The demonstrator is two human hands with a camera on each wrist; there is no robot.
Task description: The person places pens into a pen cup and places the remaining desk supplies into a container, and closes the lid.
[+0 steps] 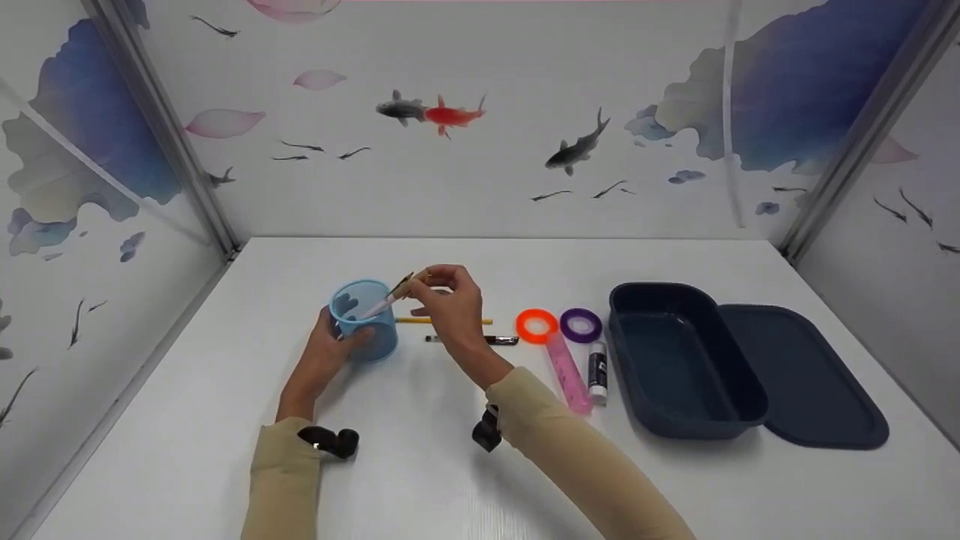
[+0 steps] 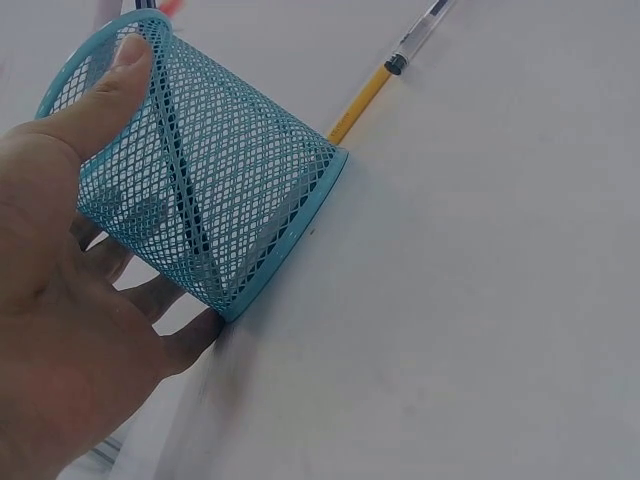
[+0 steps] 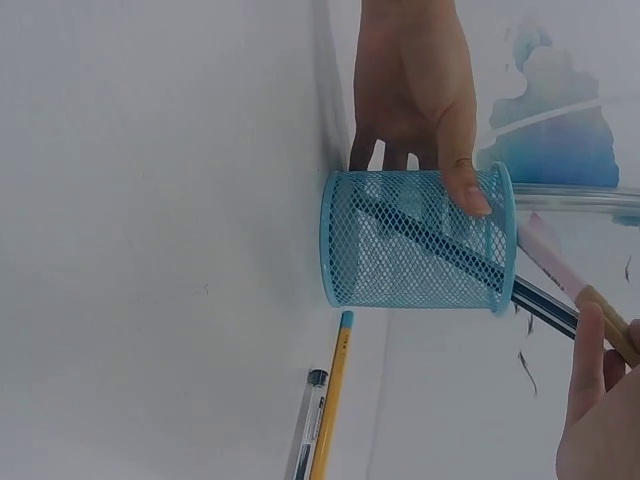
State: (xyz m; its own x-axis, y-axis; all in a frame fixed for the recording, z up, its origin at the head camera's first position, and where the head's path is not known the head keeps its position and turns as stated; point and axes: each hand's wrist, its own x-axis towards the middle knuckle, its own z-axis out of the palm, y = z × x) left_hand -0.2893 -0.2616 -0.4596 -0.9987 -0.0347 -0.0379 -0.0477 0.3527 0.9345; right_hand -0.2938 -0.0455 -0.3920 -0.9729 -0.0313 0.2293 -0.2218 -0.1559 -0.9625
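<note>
My left hand (image 1: 328,356) grips a light blue mesh pen cup (image 2: 240,140) round its side, thumb up near the rim. The cup stands on the white table. Just above its mouth, my right hand (image 1: 454,307) pinches a slim stick, pale pink (image 3: 550,256) with a tan upper end, slanting into the cup in the head view. A dark striped pencil (image 3: 545,307) leans inside the mesh, its upper end right at the right fingertips. Behind the cup lie a yellow pencil (image 3: 331,420) and a clear pen with a black cap (image 3: 308,425).
To the right lie an orange tape ring (image 1: 520,328), a purple tape ring (image 1: 598,327), a pink tube-like piece (image 1: 568,375) and a glue stick (image 1: 598,379). A navy box (image 1: 675,429) stands farther right, beside its flat lid (image 1: 814,375). Printed panels enclose the table.
</note>
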